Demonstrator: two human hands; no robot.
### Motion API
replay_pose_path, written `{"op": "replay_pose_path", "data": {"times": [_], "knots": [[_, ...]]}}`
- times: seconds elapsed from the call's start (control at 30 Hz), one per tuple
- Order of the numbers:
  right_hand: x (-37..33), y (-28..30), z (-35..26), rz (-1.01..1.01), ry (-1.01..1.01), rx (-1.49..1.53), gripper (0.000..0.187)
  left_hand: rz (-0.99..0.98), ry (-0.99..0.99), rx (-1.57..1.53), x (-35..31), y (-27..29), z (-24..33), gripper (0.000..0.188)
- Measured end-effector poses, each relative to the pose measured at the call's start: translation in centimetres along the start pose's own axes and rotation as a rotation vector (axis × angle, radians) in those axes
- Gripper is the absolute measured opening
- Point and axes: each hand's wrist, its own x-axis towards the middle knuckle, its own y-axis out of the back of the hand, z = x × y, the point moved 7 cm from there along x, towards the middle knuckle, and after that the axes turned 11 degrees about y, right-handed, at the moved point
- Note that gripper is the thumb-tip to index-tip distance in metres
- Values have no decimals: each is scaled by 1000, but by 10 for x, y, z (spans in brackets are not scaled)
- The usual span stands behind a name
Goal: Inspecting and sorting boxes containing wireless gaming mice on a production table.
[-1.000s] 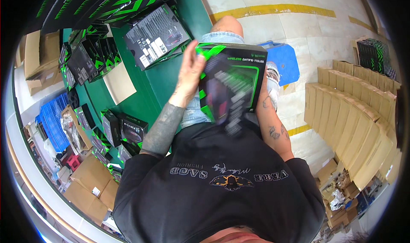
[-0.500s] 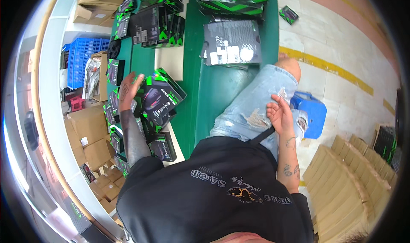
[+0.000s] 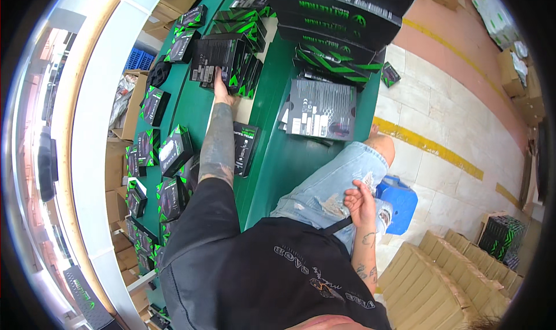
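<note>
A: Right hand first. How is it placed?
B: At 4 o'clock, nearest the body, the right hand is held over the jeans, loosely curled, with nothing gripped. The same was recorded half a second ago.
A: And the loose box, beside which the left hand was seen then?
B: Not traced with certainty. A black box, possibly the same one, is now found face up on the green table at 10 o'clock, just beside the left forearm.
A: Beyond that?
B: A large grey box is laid between 1 and 2 o'clock; it is not touched.
A: The left hand now?
B: The main change is noted here. The left hand has been carried to 11 o'clock, where a stacked box is touched, the thumb being set on its face. The rest of the hold is hidden; a firm grip cannot be told. The hands are well apart.
A: Meaning for the work?
B: Handling is judged to have been shifted from the loose box to the stack, one-handed.
A: Farthest?
B: A tall pile at 1 o'clock.
</note>
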Motion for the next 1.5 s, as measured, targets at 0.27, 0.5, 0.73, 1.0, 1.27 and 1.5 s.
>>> {"op": "replay_pose_path", "data": {"times": [0.27,0.5,0.73,1.0,1.27,1.5], "knots": [[4,-21,2,30,-11,-409,22,108,51,86,-29,-4,5,71],[32,-166,69,-640,-22,-774,33,378,186,412,-53,25,3,93],[135,-285,120,-531,317,-937,77,109,-137,735,-56,73,9,70],[214,-290,173,-385,-95,-1023,121,163,188,384,14,140,129,81],[240,-306,188,-301,-116,-1103,120,51,265,334,65,160,66,73],[214,-298,178,-445,38,-764,116,-283,229,87,-4,137,38,55]]}}
